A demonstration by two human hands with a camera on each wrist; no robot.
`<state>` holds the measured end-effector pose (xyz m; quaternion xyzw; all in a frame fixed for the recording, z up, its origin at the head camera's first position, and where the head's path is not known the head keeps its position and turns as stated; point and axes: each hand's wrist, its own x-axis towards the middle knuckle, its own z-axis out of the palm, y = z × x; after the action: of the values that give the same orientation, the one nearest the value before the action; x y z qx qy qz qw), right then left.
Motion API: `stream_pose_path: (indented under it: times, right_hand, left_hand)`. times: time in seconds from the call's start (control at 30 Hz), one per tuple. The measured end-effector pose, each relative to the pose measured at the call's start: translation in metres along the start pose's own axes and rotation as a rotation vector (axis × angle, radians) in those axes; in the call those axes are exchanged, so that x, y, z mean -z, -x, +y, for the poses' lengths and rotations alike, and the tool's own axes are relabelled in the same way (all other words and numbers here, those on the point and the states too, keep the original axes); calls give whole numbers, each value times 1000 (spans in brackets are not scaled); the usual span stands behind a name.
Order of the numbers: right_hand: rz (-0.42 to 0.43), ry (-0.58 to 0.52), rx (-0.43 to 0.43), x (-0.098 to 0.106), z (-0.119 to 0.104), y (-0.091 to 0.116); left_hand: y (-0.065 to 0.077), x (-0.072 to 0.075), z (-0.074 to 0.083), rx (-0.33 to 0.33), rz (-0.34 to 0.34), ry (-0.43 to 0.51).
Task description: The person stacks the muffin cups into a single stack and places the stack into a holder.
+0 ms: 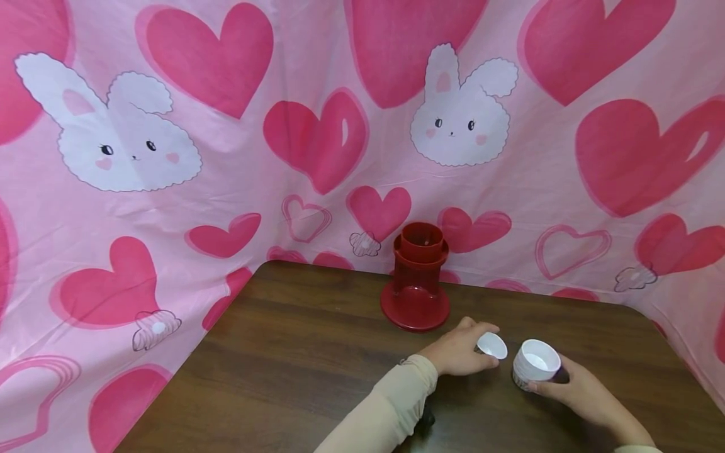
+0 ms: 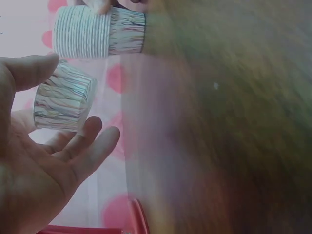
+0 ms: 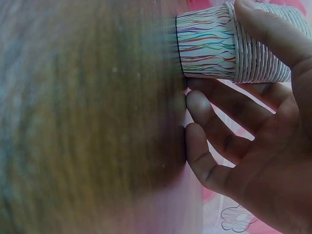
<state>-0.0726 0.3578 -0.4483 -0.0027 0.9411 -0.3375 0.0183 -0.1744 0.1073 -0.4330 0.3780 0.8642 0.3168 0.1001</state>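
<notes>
Between thumb and fingers, my left hand (image 1: 461,352) pinches a single small paper cup (image 1: 491,346), tilted and held off the table. Its outside carries wavy coloured lines, plain in the left wrist view on the cup (image 2: 66,97). Just to the right, my right hand (image 1: 583,390) grips a stack of nested paper cups (image 1: 535,365) standing upright on the table. In the right wrist view the thumb lies along the rims of the stack (image 3: 234,46), with fingertips behind it near the tabletop. A small gap parts the single cup from the stack.
A red plastic stand (image 1: 416,277) with a round base and a ring-topped column stands at the back of the brown wooden table (image 1: 272,352). A pink cloth (image 1: 317,56) with hearts and rabbits hangs behind and left. Some dark object (image 1: 426,418) shows partly beneath the left forearm.
</notes>
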Motion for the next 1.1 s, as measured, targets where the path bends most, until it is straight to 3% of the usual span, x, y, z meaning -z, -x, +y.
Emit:
stream_pose_path:
  times: [0.43, 0.57, 0.9, 1.1]
  right_hand:
    - [-19, -5, -26, 1, -3, -2]
    - [-16, 2, -18, 0, -2, -2]
    - [19, 5, 9, -3, 0, 1]
    - [31, 0, 25, -4, 1, 1]
  left_hand:
    - [-10, 1, 17, 4, 78, 120]
    - [-13, 2, 24, -10, 72, 167]
    - [-16, 3, 36, -30, 62, 171]
    - [-19, -3, 46, -69, 22, 118]
